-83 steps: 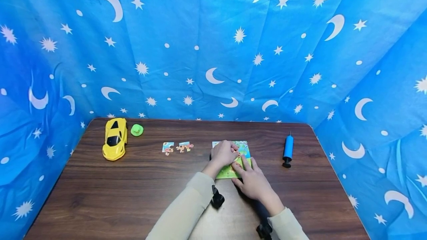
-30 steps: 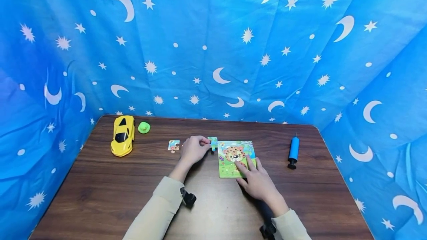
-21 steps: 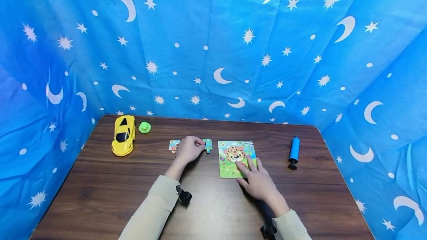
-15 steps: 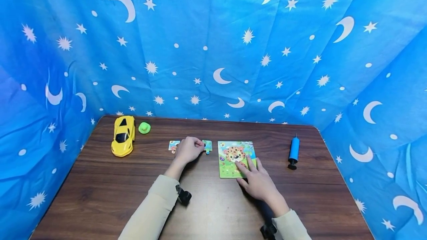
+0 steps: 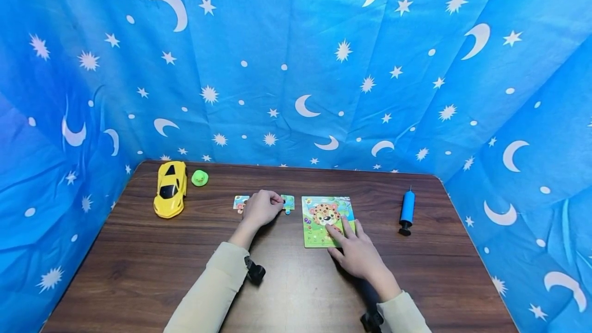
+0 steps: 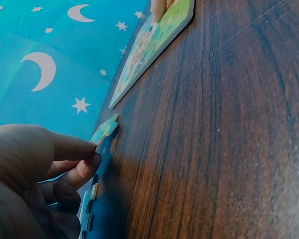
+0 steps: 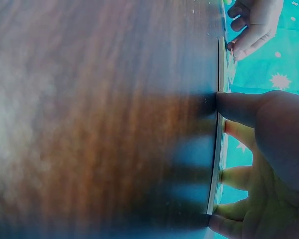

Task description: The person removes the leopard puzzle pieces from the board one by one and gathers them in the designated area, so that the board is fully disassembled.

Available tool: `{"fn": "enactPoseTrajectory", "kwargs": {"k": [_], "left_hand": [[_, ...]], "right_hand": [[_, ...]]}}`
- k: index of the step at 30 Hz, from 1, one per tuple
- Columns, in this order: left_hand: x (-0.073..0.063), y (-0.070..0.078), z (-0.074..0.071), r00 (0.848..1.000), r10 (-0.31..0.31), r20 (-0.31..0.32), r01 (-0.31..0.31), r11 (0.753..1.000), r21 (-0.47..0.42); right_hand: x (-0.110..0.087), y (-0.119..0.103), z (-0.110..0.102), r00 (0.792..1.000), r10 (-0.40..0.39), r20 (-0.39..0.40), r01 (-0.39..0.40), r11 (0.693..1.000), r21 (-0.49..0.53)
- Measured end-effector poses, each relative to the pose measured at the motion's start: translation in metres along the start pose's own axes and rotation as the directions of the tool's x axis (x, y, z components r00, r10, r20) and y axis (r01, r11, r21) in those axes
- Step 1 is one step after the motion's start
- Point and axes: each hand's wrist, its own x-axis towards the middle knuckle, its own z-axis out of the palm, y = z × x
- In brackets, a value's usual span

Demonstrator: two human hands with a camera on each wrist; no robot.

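My left hand [image 5: 261, 207] pinches a blue-green jigsaw piece [image 5: 289, 203] by its left edge, low over the table to the left of the puzzle. In the left wrist view thumb and forefinger meet on that piece [image 6: 107, 128]. Another jigsaw piece [image 5: 241, 202] lies left of the hand, and the hand covers a further one in the head view. My right hand [image 5: 358, 251] rests with spread, straight fingers on the leopard puzzle board [image 5: 314, 238], the thumb at its near edge. In the right wrist view the board's thin edge [image 7: 218, 149] lies flat on the table.
A yellow toy car [image 5: 169, 190] and a small green rubber duck [image 5: 200, 178] stand at the back left of the wooden table [image 5: 152, 266]. A blue hand pump [image 5: 407, 210] lies at the right. A blue star-patterned curtain [image 5: 259, 24] surrounds the back and sides.
My left hand has come off the puzzle board and moved left, carrying the blue-green jigsaw piece away from it. The right hand has stayed on the board. Little differs over the last half second.
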Motion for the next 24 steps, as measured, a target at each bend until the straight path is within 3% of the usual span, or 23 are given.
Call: {"fn": "enactPoseTrajectory", "kwargs": {"k": [9, 18, 24], "left_hand": [[0.000, 0.003, 0.001, 1.000, 0.000, -0.007, 0.000, 1.000, 0.009], [-0.007, 0.015, 0.005, 0.994, 0.111, 0.014, -0.111, 0.993, -0.032], [-0.014, 0.024, 0.015, 0.984, 0.158, 0.085, -0.155, 0.987, -0.044]], "right_hand": [[-0.001, 0.000, -0.001, 1.000, -0.004, -0.007, 0.004, 1.000, 0.000], [-0.001, -0.002, -0.003, 1.000, -0.003, -0.020, 0.003, 1.000, 0.005], [-0.001, -0.006, -0.003, 0.999, 0.001, -0.034, -0.002, 1.000, -0.019]]}}
